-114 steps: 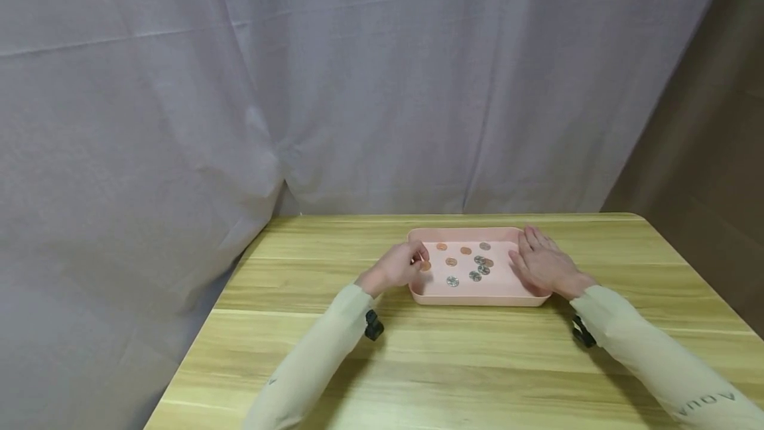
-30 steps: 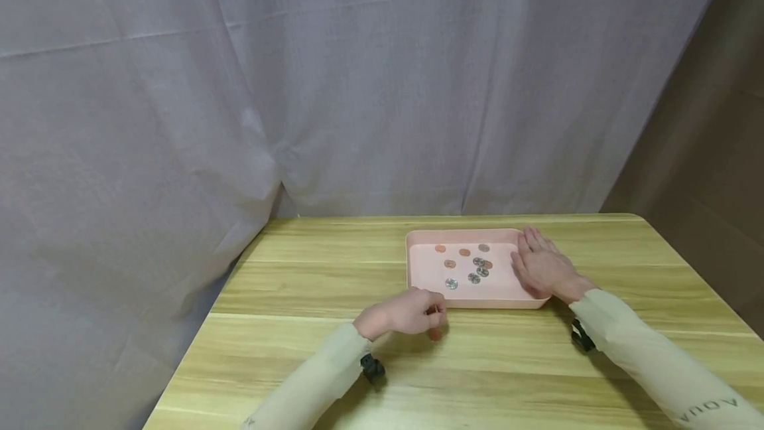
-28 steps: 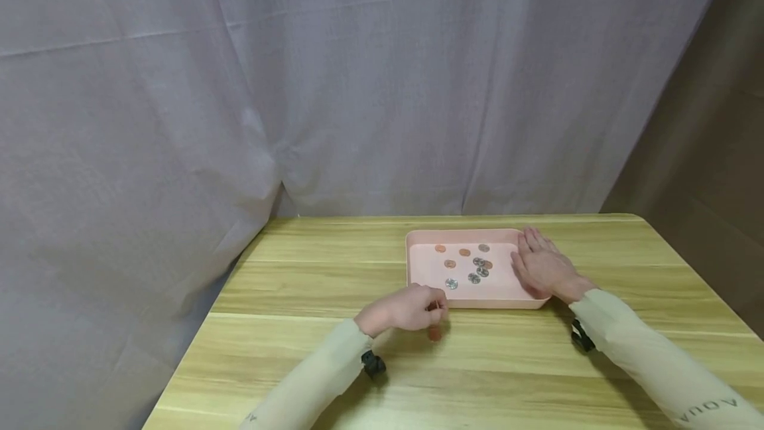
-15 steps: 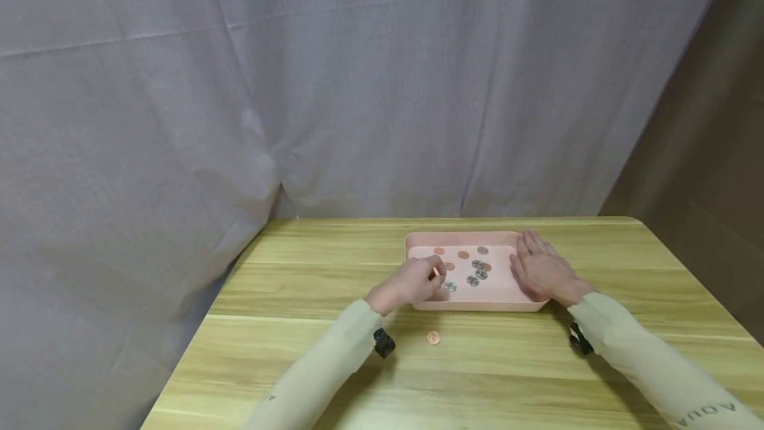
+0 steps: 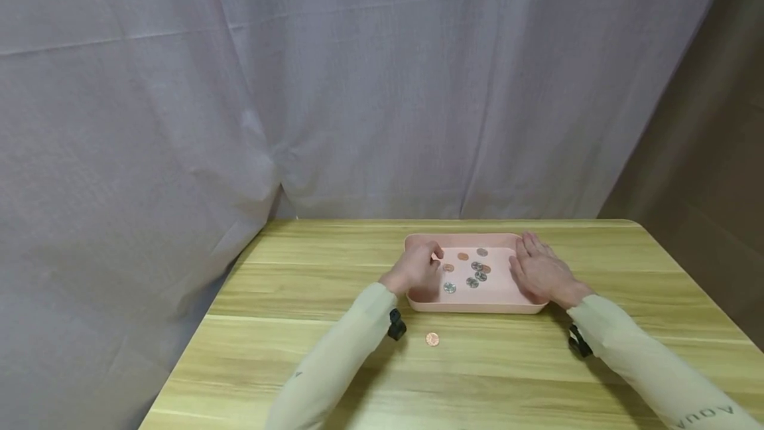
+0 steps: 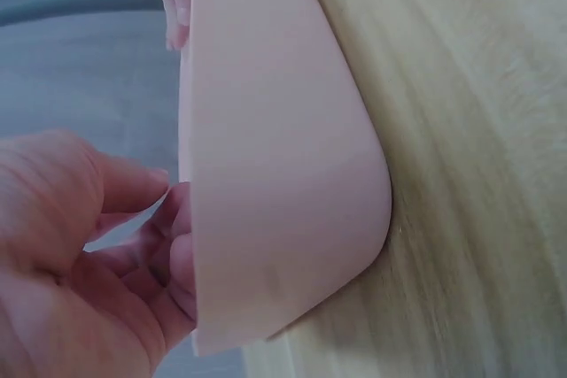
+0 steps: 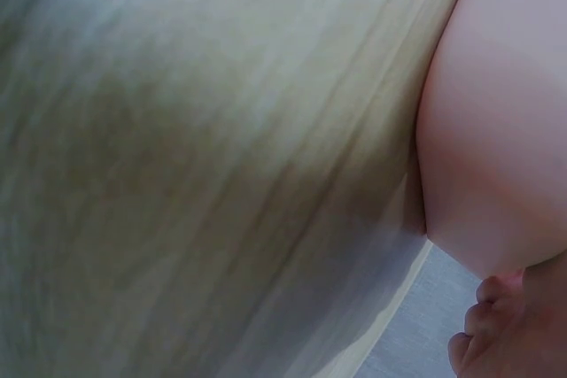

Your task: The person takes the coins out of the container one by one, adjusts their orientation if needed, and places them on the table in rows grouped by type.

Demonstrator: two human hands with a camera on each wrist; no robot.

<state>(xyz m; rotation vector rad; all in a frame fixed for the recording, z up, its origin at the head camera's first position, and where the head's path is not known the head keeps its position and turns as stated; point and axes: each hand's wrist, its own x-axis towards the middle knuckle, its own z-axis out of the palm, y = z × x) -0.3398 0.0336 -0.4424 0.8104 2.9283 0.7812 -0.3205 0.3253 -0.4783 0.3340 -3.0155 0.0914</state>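
Note:
A pink tray [image 5: 477, 308] holds several silver coins [image 5: 449, 288] and a few copper coins [image 5: 463, 256]. My left hand [image 5: 416, 264] reaches over the tray's left end, fingers bent, with a gap between thumb and forefinger in the head view. The tray's back-left spot is hidden behind these fingers. In the left wrist view, the tray wall covers some of the left fingertips. On the tray's right end rests my right hand [image 5: 542, 271], its fingers straight and lying along the rim. A single copper coin [image 5: 432, 339] lies on the table in front of the tray.
The wooden table [image 5: 286, 350] carries the tray near its back edge. A grey cloth [image 5: 358, 85] hangs behind the table and down its left side. Near the tray's middle, a silver coin [image 5: 477, 266] lies close against a copper coin [image 5: 486, 269].
My left hand took a copper coin from the tray's left, set it on the table in front, then returned over the tray towards its back left. The right hand stayed on the rim.

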